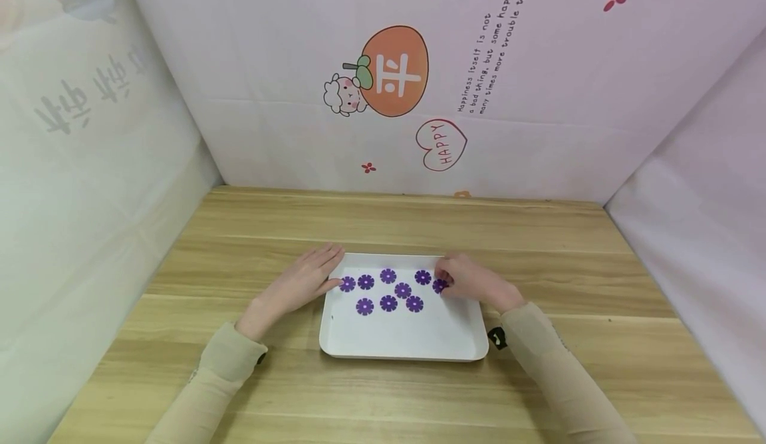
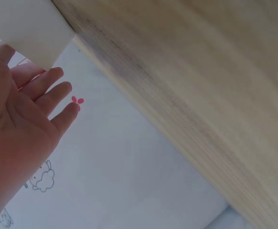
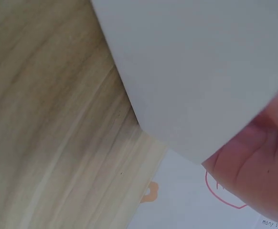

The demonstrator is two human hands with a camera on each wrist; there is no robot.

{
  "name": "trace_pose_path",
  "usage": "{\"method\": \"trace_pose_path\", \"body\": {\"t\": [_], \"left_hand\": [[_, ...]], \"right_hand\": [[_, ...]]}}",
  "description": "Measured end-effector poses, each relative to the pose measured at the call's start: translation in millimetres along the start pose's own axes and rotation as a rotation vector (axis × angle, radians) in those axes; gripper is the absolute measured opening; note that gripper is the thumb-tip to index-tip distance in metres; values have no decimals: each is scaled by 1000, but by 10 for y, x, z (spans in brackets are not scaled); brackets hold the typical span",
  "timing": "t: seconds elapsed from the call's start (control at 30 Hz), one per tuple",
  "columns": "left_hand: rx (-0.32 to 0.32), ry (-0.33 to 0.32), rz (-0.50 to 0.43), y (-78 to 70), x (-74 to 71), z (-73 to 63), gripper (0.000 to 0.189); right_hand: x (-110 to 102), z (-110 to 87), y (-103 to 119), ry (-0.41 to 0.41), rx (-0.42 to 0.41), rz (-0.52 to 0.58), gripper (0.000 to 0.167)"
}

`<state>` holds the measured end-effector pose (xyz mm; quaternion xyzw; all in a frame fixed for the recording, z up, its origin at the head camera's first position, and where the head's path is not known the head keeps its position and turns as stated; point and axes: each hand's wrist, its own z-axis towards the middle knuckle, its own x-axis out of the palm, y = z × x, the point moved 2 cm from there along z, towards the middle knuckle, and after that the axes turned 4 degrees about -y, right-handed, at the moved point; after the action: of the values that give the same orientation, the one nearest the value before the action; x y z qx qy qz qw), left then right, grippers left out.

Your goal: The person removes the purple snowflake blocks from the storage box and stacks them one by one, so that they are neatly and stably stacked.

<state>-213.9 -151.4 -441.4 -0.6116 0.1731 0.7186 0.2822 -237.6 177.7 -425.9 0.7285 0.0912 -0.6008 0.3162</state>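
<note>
A white shallow tray (image 1: 407, 337) holds several flat purple slotted discs, toothed like snowflake building pieces. My left hand (image 1: 302, 281) rests at the tray's left rim, fingers extended, with the thumb beside the leftmost purple disc (image 1: 347, 284). In the left wrist view the spread fingers of that hand (image 2: 24, 109) touch the tray's corner (image 2: 26, 31). My right hand (image 1: 473, 281) reaches over the right rim and pinches the rightmost purple disc (image 1: 439, 286), partly hidden by the fingers. The right wrist view shows the tray's outer wall (image 3: 191, 71) covering most of the right fingers.
The tray stands on a wood-grain table (image 1: 383, 397). Behind it hangs a white printed cloth (image 1: 269, 98) with cartoon pictures, and more cloth borders the left and right sides. A small dark object (image 1: 497, 337) shows beside the right sleeve.
</note>
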Motion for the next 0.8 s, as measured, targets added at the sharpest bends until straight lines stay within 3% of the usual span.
{"method": "trace_pose_path", "body": {"t": [0.8], "left_hand": [[0,-1,9,-15,-7,-2,63]], "right_hand": [[18,-18,6,-37,-48,-46,15]]}}
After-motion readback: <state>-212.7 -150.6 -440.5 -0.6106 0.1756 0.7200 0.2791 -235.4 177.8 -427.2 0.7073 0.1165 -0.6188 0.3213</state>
